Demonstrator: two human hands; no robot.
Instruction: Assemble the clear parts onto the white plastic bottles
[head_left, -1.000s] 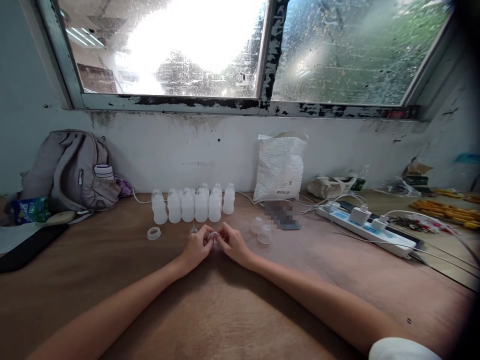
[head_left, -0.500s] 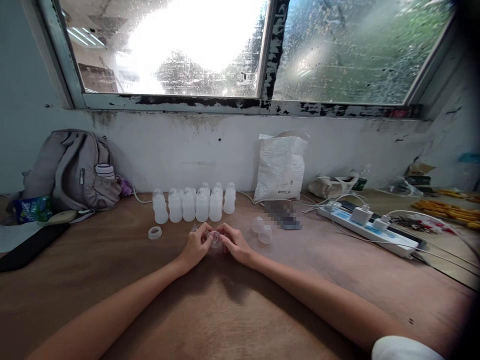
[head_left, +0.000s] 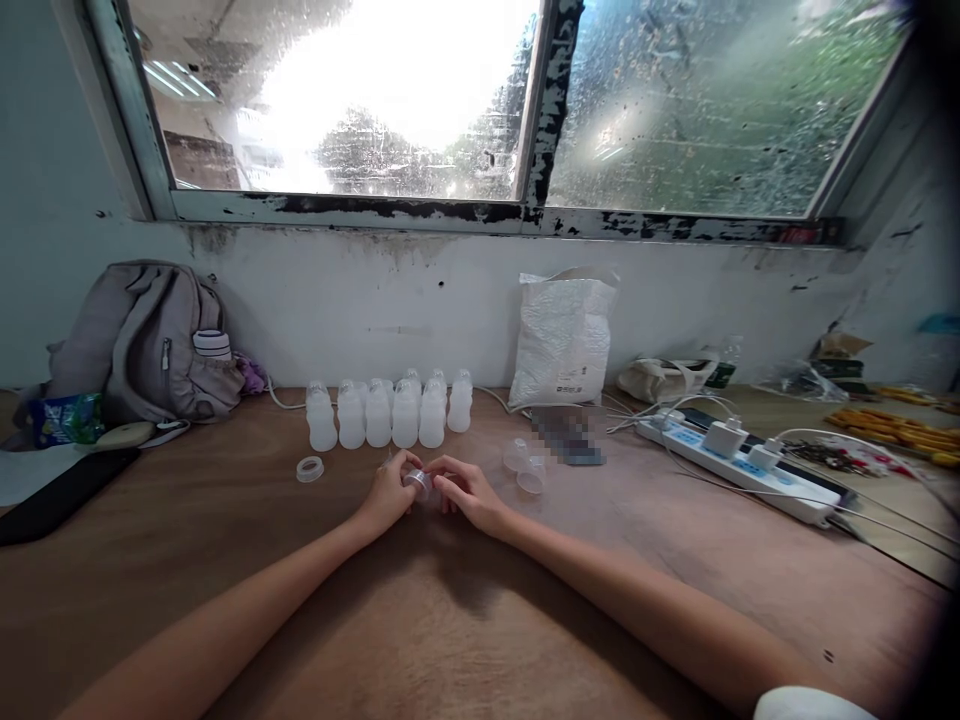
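Note:
My left hand [head_left: 388, 494] and my right hand [head_left: 469, 492] meet over the wooden table [head_left: 420, 620], both pinching a small clear plastic ring cap [head_left: 418, 482] between the fingertips. Just behind the hands stand several white translucent plastic bottles [head_left: 390, 412] in a cluster. A loose white ring [head_left: 309, 468] lies to the left of my left hand. Two clear dome caps [head_left: 524, 464] lie to the right of my right hand.
A grey backpack [head_left: 142, 340] leans on the wall at the left, with a dark flat object [head_left: 60, 495] in front. A white plastic bag [head_left: 562, 335] stands behind the caps. A white power strip [head_left: 731, 458] with plugs and cables runs along the right.
The hands have stayed in place while turning the small clear cap between the fingers. The view has shifted down slightly.

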